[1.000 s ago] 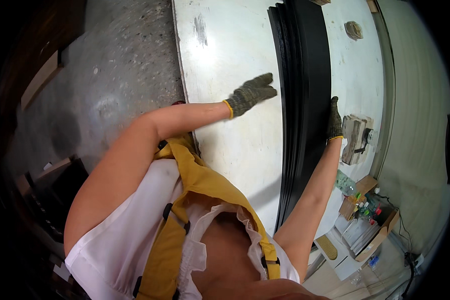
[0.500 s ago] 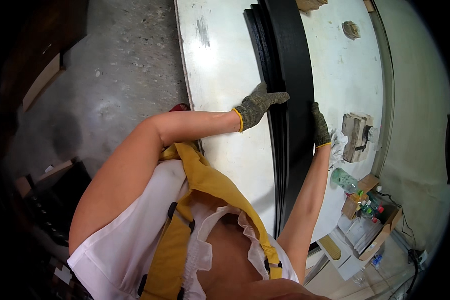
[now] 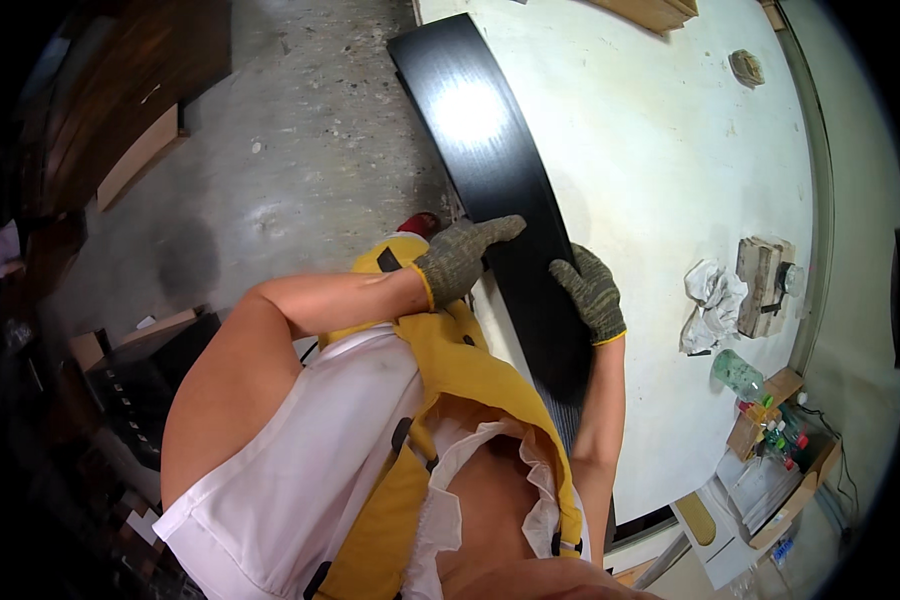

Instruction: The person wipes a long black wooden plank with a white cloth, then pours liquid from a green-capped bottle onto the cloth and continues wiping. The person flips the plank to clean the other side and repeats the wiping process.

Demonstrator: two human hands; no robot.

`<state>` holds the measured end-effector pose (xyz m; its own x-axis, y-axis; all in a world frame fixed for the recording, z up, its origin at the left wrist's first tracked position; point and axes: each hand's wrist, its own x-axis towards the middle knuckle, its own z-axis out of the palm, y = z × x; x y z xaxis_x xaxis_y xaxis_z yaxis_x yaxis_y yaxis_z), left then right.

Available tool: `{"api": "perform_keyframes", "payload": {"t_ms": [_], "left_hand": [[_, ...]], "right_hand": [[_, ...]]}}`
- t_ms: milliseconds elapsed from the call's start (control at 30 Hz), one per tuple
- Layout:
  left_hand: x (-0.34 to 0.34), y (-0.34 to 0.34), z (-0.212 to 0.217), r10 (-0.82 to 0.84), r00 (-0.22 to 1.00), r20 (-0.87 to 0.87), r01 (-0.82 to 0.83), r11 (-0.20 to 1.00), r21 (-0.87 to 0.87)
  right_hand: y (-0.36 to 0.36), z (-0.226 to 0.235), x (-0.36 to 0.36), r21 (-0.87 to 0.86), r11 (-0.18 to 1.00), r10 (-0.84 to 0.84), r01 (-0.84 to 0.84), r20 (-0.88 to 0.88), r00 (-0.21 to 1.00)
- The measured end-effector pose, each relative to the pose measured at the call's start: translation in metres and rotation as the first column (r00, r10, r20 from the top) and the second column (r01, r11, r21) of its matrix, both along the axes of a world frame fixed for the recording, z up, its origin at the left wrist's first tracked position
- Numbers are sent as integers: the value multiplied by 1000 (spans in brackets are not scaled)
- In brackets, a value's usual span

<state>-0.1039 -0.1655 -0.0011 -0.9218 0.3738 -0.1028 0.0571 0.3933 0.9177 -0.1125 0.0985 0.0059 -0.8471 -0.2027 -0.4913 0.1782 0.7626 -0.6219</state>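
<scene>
A stack of long, dark black strips or boards (image 3: 495, 160) with a glossy top face lies slantwise across the left edge of the white table (image 3: 660, 180), its far end sticking out over the floor. Gripping its left side is my left hand (image 3: 462, 260), in a grey-green knit glove, with thumb or finger over the top face. My right hand (image 3: 592, 295), gloved alike, clasps the right side, its thumb on top and the other fingers behind the edge. The undersides and the near end, by my body, are partly hidden.
Crumpled white paper (image 3: 715, 305) and a worn block with a round fitting (image 3: 767, 285) sit at the table's right. A clear green bottle (image 3: 738, 374) lies near a cardboard box (image 3: 810, 490). A tape roll (image 3: 746, 68) is at the far right; grey floor (image 3: 300, 150) lies left.
Both hands have shifted the black stack leftward from mid-table to the table's left edge and tilted it. The right hand has closed on its edge, and the left hand is nearer my body.
</scene>
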Motion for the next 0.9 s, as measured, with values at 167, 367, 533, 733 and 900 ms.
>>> {"api": "perform_keyframes", "payload": {"t_ms": [167, 367, 533, 733, 900], "left_hand": [[3, -19, 47, 95, 700, 708, -432, 846, 314], [-34, -51, -38, 107, 549, 829, -804, 337, 489], [-35, -62, -16, 32, 487, 873, -865, 150, 478], [-34, -75, -18, -21, 586, 810, -807, 85, 585], [-49, -71, -34, 105, 607, 788, -794, 44, 606]], "right_hand": [[-10, -23, 17, -364, 929, -51, 61, 36, 998], [-25, -27, 14, -387, 922, 40, -1, 94, 995], [-60, -6, 10, 50, 980, 192, -190, -43, 980], [-69, -5, 10, 103, 976, 206, -191, -170, 964], [-62, -12, 3, -134, 977, 148, -164, -127, 981]]}}
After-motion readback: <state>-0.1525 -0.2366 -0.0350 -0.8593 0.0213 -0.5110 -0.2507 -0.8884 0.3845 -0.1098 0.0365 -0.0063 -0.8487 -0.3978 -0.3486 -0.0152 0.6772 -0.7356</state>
